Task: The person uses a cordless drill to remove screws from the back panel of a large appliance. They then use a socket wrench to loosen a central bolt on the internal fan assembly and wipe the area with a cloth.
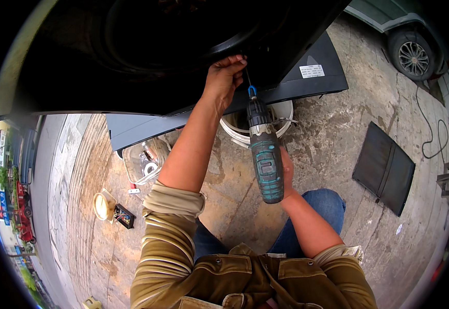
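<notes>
The right hand point(286, 174) is wrapped around a cordless drill point(266, 165) (its grip lies hidden beneath the teal-and-black body), which points to 12 o'clock with a slim bit point(248, 76) in the chuck. At the drill's 11 o'clock the left hand point(224, 80) is bunched in a pinch beside the bit's far end — whether anything sits between its fingertips, I cannot tell. Both work at the edge of a large black housing point(80, 67) overhead. Under the chuck stands a white bucket point(234, 136). Farther out: a clear plastic tub point(125, 158) at 9 o'clock, a folded dark panel point(384, 167) at 3 and a car wheel point(414, 56) at 2.
</notes>
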`<state>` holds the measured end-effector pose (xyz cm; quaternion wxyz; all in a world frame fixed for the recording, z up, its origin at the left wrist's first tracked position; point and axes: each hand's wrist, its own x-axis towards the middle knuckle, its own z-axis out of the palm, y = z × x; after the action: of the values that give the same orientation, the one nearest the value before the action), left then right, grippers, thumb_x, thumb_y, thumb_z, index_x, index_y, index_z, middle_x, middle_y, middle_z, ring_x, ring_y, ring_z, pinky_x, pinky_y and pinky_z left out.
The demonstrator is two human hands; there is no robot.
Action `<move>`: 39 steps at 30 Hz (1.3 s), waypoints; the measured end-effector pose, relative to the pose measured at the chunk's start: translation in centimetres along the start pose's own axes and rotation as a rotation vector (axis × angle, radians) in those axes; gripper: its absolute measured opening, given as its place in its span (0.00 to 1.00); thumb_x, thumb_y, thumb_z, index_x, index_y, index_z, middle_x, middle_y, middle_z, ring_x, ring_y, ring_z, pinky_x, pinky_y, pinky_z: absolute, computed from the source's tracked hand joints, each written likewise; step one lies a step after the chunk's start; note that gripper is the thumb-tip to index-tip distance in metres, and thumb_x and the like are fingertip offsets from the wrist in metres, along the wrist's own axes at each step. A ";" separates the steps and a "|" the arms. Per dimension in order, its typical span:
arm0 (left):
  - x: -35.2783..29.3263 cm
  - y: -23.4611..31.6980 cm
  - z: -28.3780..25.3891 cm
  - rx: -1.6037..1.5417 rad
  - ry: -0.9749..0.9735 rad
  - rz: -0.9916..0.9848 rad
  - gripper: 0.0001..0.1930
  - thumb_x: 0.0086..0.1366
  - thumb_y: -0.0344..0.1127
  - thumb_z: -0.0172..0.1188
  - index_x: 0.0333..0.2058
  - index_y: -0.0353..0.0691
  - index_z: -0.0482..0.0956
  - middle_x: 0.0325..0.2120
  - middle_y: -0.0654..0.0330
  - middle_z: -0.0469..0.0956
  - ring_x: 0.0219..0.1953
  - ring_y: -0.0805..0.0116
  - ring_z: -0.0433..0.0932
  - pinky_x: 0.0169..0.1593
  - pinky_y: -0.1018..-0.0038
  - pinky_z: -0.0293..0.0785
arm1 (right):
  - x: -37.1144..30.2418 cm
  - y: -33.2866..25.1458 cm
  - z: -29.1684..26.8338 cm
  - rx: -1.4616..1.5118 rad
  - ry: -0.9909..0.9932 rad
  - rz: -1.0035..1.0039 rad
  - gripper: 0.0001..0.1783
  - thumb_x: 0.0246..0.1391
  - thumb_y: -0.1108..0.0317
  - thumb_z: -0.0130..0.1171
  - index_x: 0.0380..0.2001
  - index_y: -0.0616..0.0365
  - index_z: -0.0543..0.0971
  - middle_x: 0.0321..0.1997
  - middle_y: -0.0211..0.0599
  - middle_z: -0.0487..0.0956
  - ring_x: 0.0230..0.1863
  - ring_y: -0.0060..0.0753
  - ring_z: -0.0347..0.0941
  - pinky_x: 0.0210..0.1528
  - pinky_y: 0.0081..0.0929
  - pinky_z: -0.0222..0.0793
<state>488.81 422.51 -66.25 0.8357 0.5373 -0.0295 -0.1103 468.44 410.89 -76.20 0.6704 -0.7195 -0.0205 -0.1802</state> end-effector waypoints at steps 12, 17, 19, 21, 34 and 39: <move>-0.4 -1.9 -2.7 0.105 -0.004 -0.005 0.06 0.60 0.31 0.57 0.36 0.38 0.78 0.18 0.73 0.65 0.22 0.82 0.60 0.26 0.83 0.59 | 0.8 1.3 -1.1 -0.341 -0.087 -0.091 0.35 0.59 0.38 0.34 0.37 0.63 0.74 0.34 0.35 0.71 0.35 0.27 0.69 0.37 0.23 0.65; -1.0 -2.7 -3.7 0.117 0.036 -0.033 0.09 0.60 0.31 0.57 0.38 0.35 0.77 0.18 0.73 0.64 0.22 0.82 0.59 0.26 0.83 0.59 | 0.5 2.3 -1.2 -0.292 -0.061 -0.127 0.37 0.58 0.38 0.33 0.37 0.65 0.74 0.35 0.34 0.72 0.36 0.26 0.69 0.38 0.23 0.66; -1.2 -2.4 -3.8 0.127 0.067 -0.041 0.10 0.60 0.31 0.57 0.39 0.34 0.77 0.19 0.73 0.64 0.21 0.82 0.59 0.26 0.83 0.59 | 0.7 2.2 -1.2 -0.287 -0.053 -0.159 0.36 0.58 0.38 0.35 0.37 0.65 0.74 0.36 0.34 0.72 0.36 0.26 0.70 0.39 0.23 0.66; -1.1 -2.1 -4.4 0.138 0.045 -0.030 0.10 0.60 0.32 0.57 0.39 0.34 0.77 0.19 0.72 0.63 0.22 0.82 0.59 0.26 0.83 0.59 | 0.7 2.0 -1.1 -0.190 -0.050 -0.115 0.30 0.57 0.44 0.40 0.37 0.65 0.74 0.36 0.35 0.73 0.36 0.27 0.70 0.38 0.23 0.67; -1.1 -3.1 -8.1 1.728 0.144 0.351 0.13 0.59 0.43 0.53 0.31 0.40 0.80 0.29 0.47 0.77 0.34 0.50 0.77 0.38 0.62 0.73 | -0.8 -0.3 1.2 -0.004 -0.057 0.124 0.11 0.52 0.69 0.58 0.39 0.60 0.74 0.35 0.32 0.74 0.37 0.27 0.69 0.41 0.28 0.66; -1.7 -3.9 -8.2 1.806 0.024 0.314 0.15 0.60 0.44 0.51 0.29 0.38 0.79 0.28 0.48 0.78 0.30 0.48 0.77 0.35 0.60 0.74 | -1.0 0.3 2.3 0.133 -0.065 0.158 0.11 0.53 0.69 0.57 0.39 0.61 0.73 0.36 0.33 0.74 0.39 0.27 0.68 0.44 0.27 0.64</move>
<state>487.95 428.68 -73.11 0.1040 0.9773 -0.1685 0.0748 468.12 413.34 -76.88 0.7277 -0.6783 0.0027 -0.1017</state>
